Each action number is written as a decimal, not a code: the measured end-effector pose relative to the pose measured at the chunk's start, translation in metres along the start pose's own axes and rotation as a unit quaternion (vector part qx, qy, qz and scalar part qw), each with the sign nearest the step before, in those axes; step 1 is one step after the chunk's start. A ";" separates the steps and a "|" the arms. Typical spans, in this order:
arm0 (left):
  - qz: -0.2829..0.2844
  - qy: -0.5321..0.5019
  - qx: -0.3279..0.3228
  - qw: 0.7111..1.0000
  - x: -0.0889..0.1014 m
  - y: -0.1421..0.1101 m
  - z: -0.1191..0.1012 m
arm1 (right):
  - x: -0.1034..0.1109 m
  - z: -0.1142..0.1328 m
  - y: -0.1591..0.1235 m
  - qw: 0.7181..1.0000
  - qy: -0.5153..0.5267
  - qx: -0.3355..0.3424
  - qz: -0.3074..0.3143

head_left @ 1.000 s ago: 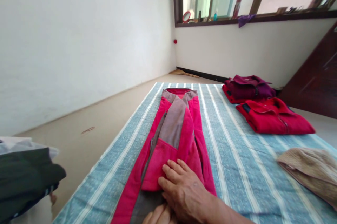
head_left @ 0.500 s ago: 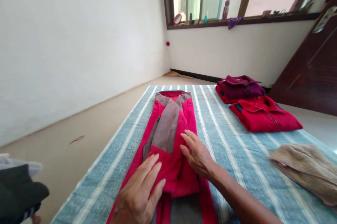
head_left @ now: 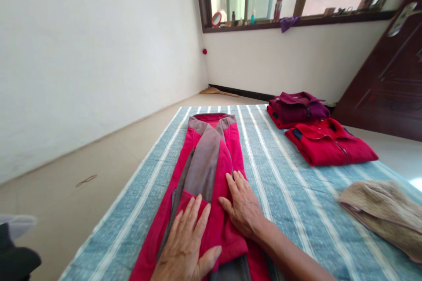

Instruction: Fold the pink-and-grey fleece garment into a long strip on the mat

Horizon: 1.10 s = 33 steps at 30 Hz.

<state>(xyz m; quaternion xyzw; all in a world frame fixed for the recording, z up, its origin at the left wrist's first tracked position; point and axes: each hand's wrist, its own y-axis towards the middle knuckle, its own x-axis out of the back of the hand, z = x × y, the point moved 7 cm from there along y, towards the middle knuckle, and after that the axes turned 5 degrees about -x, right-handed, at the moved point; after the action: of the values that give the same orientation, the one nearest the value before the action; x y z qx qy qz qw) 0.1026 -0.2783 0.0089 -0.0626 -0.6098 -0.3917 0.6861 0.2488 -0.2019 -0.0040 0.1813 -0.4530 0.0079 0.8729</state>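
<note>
Head view: a pink-and-grey fleece jacket [head_left: 204, 171] lies lengthwise on a striped blue sheet [head_left: 296, 202], its collar end pointing away from the person and its sides turned in to form a long, narrow strip. The left hand [head_left: 184, 246] lies palm down on the pink fabric, fingers spread wide, gripping nothing. The right hand [head_left: 242, 206] lies flat just beside it, fingers closer together, along a fold, and is not gripping either. From how things lie, the lengthwise folding looks done, while the lower part remains unfolded. A folded red jacket [head_left: 329, 144] and a folded maroon garment [head_left: 298, 107] sit to the right, with a crumpled tan cloth [head_left: 379, 215] nearer the sheet's edge. The jacket's lower end runs off the bottom of the view, so its hem is hidden. A dark bundle [head_left: 15, 263] is cut off at the left edge, and the small items on the window ledge are hard to make out
</note>
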 end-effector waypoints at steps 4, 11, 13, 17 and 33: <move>0.008 0.014 -0.015 1.000 0.000 0.001 -0.001 | 0.004 0.001 0.011 1.000 -0.016 -0.008 -0.013; 0.045 0.018 -0.006 0.999 0.000 0.002 -0.002 | -0.013 -0.011 0.019 0.993 -0.037 -0.075 0.078; 0.045 0.011 0.001 0.999 0.000 0.002 -0.001 | -0.013 -0.011 0.018 0.992 -0.037 -0.083 0.088; 0.036 0.002 0.005 0.999 0.002 0.001 0.000 | -0.005 -0.008 0.034 0.993 -0.030 -0.085 0.082; 0.046 -0.027 0.019 0.998 0.003 0.002 -0.002 | -0.034 -0.030 0.073 0.984 0.112 -0.124 0.058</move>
<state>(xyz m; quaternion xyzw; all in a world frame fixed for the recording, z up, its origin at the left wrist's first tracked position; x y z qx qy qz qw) 0.1054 -0.2797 0.0118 -0.0884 -0.6318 -0.3464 0.6878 0.2394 -0.1191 -0.0236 0.0431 -0.3599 0.0220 0.9317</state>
